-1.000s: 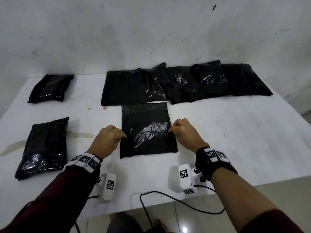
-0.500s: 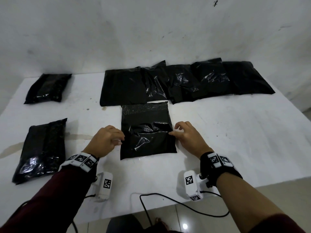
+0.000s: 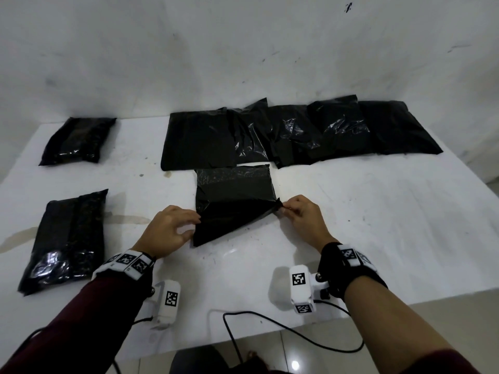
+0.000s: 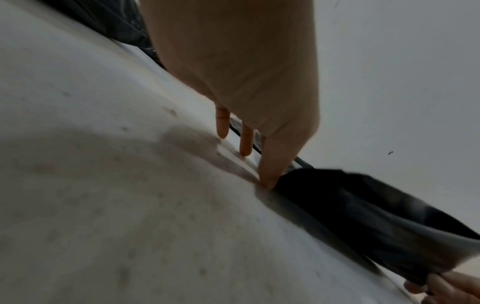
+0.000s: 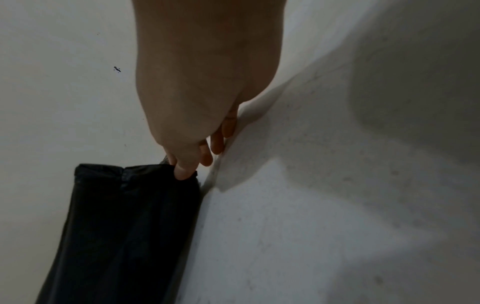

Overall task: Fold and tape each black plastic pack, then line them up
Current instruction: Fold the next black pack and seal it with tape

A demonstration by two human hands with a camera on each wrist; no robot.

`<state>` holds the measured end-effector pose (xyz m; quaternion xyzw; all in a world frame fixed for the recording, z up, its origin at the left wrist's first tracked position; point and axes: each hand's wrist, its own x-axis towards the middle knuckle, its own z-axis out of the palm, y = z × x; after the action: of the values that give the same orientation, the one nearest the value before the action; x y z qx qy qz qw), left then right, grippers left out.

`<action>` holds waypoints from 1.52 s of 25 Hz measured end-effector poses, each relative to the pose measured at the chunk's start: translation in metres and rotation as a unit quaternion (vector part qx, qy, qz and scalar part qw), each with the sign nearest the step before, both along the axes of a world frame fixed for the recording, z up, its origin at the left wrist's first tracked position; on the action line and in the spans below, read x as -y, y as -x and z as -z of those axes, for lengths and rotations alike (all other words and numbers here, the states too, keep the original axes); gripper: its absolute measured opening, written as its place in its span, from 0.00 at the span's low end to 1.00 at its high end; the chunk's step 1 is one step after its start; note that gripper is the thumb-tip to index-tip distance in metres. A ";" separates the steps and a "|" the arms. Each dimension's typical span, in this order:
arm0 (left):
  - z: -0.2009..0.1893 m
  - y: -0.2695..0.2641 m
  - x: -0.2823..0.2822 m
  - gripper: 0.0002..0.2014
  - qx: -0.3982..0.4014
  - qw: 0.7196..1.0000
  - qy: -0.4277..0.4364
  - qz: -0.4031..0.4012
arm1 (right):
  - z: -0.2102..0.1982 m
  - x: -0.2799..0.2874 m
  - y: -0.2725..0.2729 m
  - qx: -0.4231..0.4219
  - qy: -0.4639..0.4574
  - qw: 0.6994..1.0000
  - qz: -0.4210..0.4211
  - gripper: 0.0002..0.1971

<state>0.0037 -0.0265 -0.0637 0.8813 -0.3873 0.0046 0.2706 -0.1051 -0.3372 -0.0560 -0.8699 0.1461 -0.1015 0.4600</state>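
The right hand is closed in a pinch: the near right corner of the black plastic pack is held between thumb and fingertips, and that corner is lifted off the white table and drawn up over the pack's middle, so that the near part of the plastic is seen as a slanted flap. In the right wrist view the pinched edge is seen bunched under the thumb, with the remaining fingers curled just above the tabletop.

The left hand is placed at the pack's left edge. Its fingers are loosely bent. One fingertip is pressed down where the plastic meets the table, as shown in the left wrist view, while two other fingers are extended toward the surface beside it. Whether the edge is pinched there cannot be told.

The pack itself is laid in the middle of the table, directly in front of the person, its far end flat.

Behind it, a row of overlapping black packs is spread along the far edge near the wall. Two folded packs are set apart on the left: one near the front, one at the back. A black cable is trailed over the table's near edge.
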 end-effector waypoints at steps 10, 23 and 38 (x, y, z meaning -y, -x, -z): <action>-0.004 0.010 0.003 0.09 -0.031 0.997 0.036 -0.061 | 0.000 -0.001 0.005 0.008 -0.007 1.000 0.001 0.06; 0.001 -0.003 0.032 0.13 -0.221 0.934 0.100 -0.261 | -0.018 -0.013 -0.036 -0.147 0.001 0.985 0.085 0.25; -0.006 0.009 0.043 0.23 -0.174 0.902 0.075 -0.388 | -0.003 -0.016 -0.036 -0.142 0.219 0.960 0.105 0.25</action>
<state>-0.0049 -0.0699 -0.0581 0.9258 0.0405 -0.0152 0.3756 -0.0694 -0.3211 -0.0529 -0.9345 0.2748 -0.0540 0.2196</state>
